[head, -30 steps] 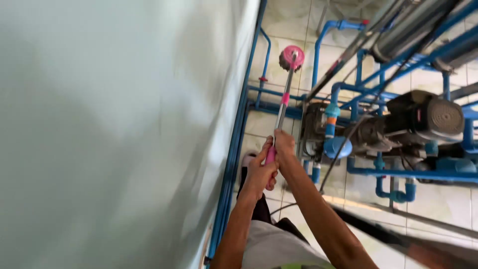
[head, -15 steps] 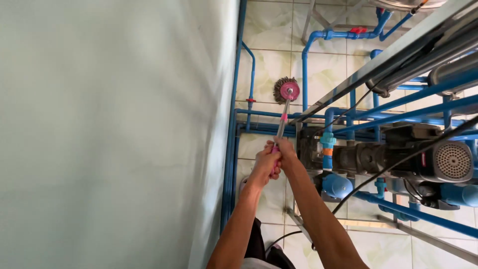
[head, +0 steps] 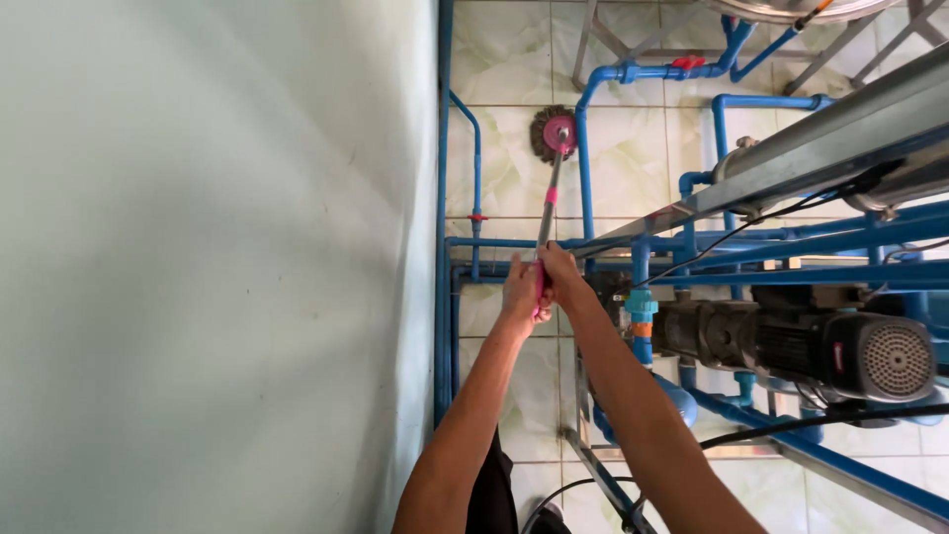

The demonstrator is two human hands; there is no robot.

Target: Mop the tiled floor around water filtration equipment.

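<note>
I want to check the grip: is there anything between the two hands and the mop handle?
Nothing visible. The left hand and right hand both close directly on the mop handle, bare skin against it.

Glossy marbled floor tiles point(head: 514, 168), smooth blue plastic pipes point(head: 583, 168), matt metal mop pole point(head: 550, 213)

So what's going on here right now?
A person is holding a long mop by its pole with both hands, left hand and right hand close together near the pink end. The round mop head sits on the tiled floor in the narrow gap between the pale wall and the blue pipes. A motor pump sits to the right.
</note>
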